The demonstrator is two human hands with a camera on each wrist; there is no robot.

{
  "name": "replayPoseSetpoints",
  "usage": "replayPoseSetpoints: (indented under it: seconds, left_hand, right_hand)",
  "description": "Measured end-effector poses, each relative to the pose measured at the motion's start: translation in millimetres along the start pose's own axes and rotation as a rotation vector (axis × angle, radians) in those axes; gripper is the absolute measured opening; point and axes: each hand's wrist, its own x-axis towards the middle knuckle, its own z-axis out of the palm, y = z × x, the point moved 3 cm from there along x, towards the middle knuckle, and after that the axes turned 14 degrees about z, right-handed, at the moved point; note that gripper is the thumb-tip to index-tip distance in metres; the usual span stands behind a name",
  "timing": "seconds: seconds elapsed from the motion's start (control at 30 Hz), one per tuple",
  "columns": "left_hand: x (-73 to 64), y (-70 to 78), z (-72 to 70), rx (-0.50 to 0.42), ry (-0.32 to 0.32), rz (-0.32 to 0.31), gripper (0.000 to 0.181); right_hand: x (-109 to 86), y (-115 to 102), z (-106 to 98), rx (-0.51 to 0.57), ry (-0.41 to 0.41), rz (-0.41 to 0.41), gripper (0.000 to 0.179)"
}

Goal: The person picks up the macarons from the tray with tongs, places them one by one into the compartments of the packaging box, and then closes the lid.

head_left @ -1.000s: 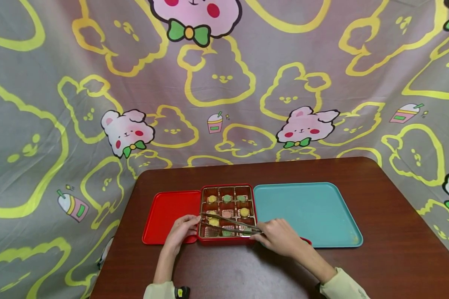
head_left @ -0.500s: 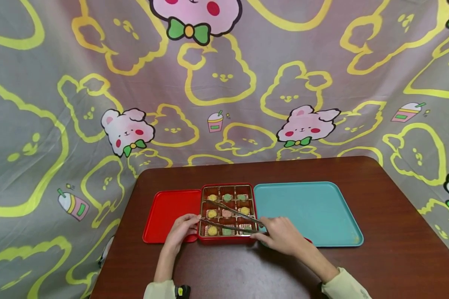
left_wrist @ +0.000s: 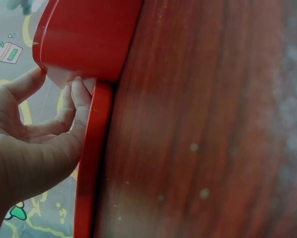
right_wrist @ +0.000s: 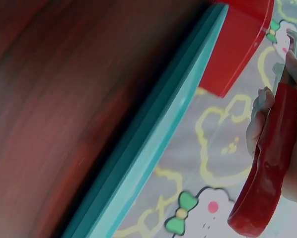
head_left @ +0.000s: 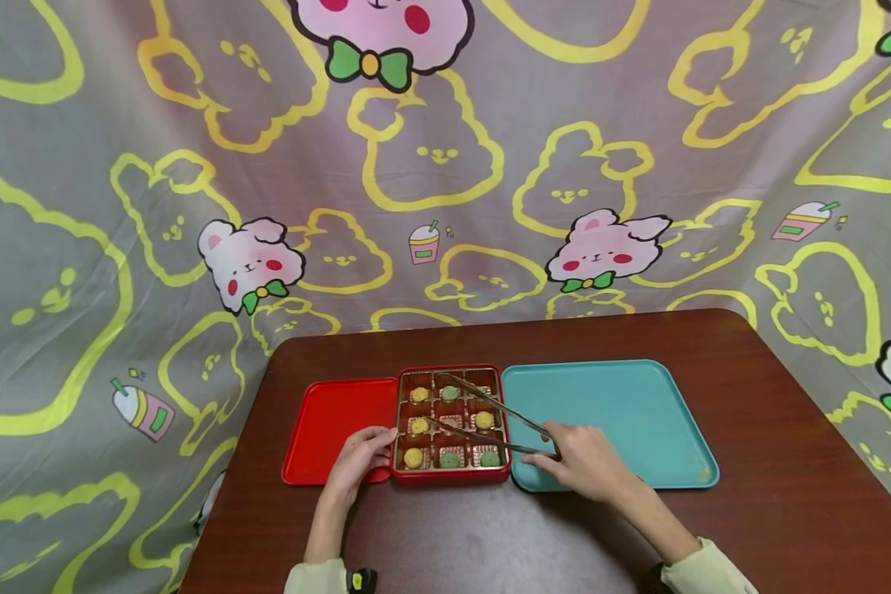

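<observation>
My left hand grips the left edge of a red divided box; in the left wrist view, fingertips touch the box's corner. My right hand holds tongs by their red handle. The arms of the tongs stand apart over the box, nothing visible between their tips. Small round pieces lie in the compartments: a yellow piece at front left, green pieces along the front, another yellow piece at middle right. The tongs partly cover the back right compartment.
A red lid-like tray lies left of the box, a teal tray right of it, under my right hand. Both rest on a brown wooden table. A patterned cloth hangs behind the table.
The tongs let go of a yellow piece, now in the front left compartment. My right hand then moved right, drawing the tongs toward the back right. My left hand stayed put.
</observation>
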Motion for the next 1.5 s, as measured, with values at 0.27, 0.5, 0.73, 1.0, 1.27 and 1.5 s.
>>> replayPoseSetpoints:
  seconds: [0.27,0.5,0.73,1.0,1.27,1.5]
  left_hand:
    - [-0.9,1.2,0.4,-0.001,0.001,0.001,0.023]
    - [-0.4,0.9,0.6,0.001,0.004,0.002,0.023]
    - [-0.6,0.7,0.5,0.014,0.015,-0.009,0.023]
    - [-0.9,0.3,1.1,0.009,0.014,-0.016,0.025]
    - [-3.2,3.5,1.7,0.020,0.014,-0.016,0.028]
    - [-2.8,4.9,1.0,0.023,0.017,-0.018,0.030]
  right_hand:
    - [-13.2,33,-21,-0.020,0.106,0.067,0.038]
    - [-27.5,64,-44,-0.065,0.155,0.163,0.043]
    - [-42.2,92,-64,-0.136,0.182,0.266,0.047]
    - [-57.7,119,-80,-0.172,0.195,0.334,0.046]
    - [-72.5,147,-93,-0.215,0.268,0.339,0.041]
    - [-84.1,172,-107,-0.193,0.208,0.544,0.048]
